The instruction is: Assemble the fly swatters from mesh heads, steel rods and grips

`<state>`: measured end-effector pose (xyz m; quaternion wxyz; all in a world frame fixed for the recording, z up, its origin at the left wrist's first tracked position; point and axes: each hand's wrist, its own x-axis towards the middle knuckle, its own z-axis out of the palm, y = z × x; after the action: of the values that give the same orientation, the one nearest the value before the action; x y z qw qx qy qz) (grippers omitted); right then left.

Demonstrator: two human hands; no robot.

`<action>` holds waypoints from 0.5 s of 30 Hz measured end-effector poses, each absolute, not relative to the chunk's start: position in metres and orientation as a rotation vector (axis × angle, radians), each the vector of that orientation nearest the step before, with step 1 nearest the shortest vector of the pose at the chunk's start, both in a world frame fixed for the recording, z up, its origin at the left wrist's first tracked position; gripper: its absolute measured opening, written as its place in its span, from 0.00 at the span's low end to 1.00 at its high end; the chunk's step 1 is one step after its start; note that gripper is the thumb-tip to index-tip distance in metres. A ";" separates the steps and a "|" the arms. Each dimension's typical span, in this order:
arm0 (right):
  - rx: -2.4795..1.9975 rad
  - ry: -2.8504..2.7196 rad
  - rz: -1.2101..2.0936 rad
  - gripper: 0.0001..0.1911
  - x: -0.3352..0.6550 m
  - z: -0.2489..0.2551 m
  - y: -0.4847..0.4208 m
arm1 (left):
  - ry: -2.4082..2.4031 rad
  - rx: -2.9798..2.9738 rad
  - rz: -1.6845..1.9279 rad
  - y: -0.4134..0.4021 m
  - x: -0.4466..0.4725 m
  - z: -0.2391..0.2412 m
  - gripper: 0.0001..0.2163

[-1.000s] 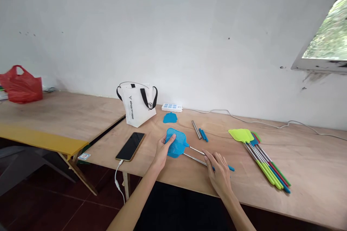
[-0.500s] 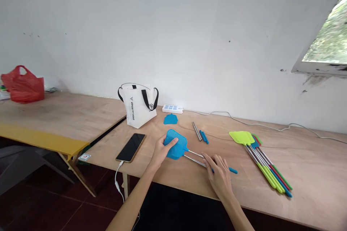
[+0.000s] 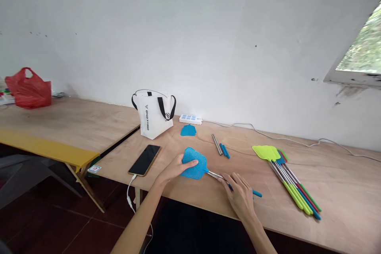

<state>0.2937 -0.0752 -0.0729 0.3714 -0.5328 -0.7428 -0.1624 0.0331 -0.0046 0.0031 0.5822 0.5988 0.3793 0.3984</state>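
Head view: we are pinching a blue mesh swatter head (image 3: 195,163) in our left hand (image 3: 177,166), the thumb pressing on top and the other fingers curling out of sight beneath. Our right hand (image 3: 239,194) is closing its fingers around slim metal shafts (image 3: 214,174) running from that head, while a blue handle (image 3: 257,193) is poking out beyond the knuckles. We are keeping the swatter low, over the near edge of the wooden table (image 3: 342,190), between our two hands; whether it is touching the wood, we cannot tell. Behind it, metal tubes (image 3: 217,145) are lying just beside short blue grips (image 3: 224,151), and a loose blue piece (image 3: 188,130) is resting near a white power strip (image 3: 190,119). To our right, a bundle of swatters (image 3: 287,178) is lying fanned slightly; to our left, a phone (image 3: 145,160) is lying plugged into a white cable (image 3: 128,196).
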 end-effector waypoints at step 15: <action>-1.157 -2.151 -0.374 0.14 0.288 -0.069 -0.076 | 0.856 1.573 1.097 -0.011 0.050 0.007 0.15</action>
<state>0.2881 -0.0757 -0.0685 0.3291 -0.4421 -0.8220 -0.1430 0.0498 -0.0108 0.0066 0.4976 0.6497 0.3536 0.4530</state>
